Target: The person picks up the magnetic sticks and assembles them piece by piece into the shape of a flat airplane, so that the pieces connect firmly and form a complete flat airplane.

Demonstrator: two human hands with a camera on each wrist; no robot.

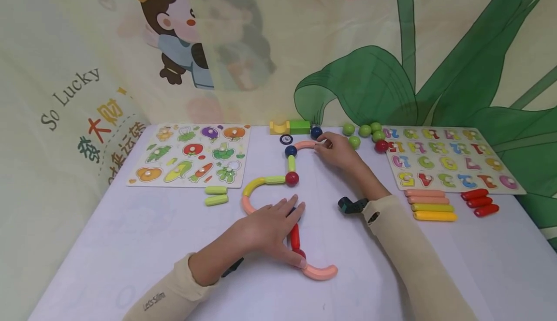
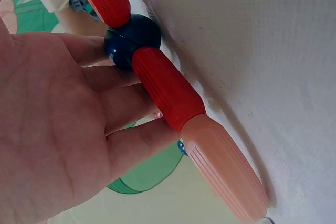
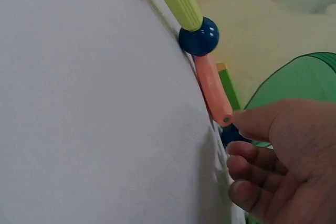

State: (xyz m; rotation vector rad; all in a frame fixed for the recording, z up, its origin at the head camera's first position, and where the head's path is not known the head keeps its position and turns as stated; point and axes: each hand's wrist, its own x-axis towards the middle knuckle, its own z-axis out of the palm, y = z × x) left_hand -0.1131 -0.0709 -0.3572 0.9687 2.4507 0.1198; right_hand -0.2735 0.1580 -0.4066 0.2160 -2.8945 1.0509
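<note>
A winding chain of magnetic sticks and balls lies on the white table. At its far end my right hand (image 1: 339, 152) pinches the tip of a curved pink stick (image 1: 305, 144), thumb at its end in the right wrist view. That stick joins a blue ball (image 1: 290, 151), a light green stick (image 1: 291, 165) and a red ball (image 1: 292, 178). My left hand (image 1: 270, 226) spreads over the near part, its straight fingers touching a red stick (image 2: 168, 90) and a blue ball (image 2: 139, 30). Another curved pink stick (image 1: 321, 273) ends the chain nearest me.
A vegetable puzzle board (image 1: 189, 156) lies left, a number board (image 1: 452, 159) right. Two light green sticks (image 1: 216, 195), several pink and yellow sticks (image 1: 431, 205) and red sticks (image 1: 478, 202) lie near them. Green balls (image 1: 364, 130) and blocks (image 1: 299, 127) line the back by the curtain.
</note>
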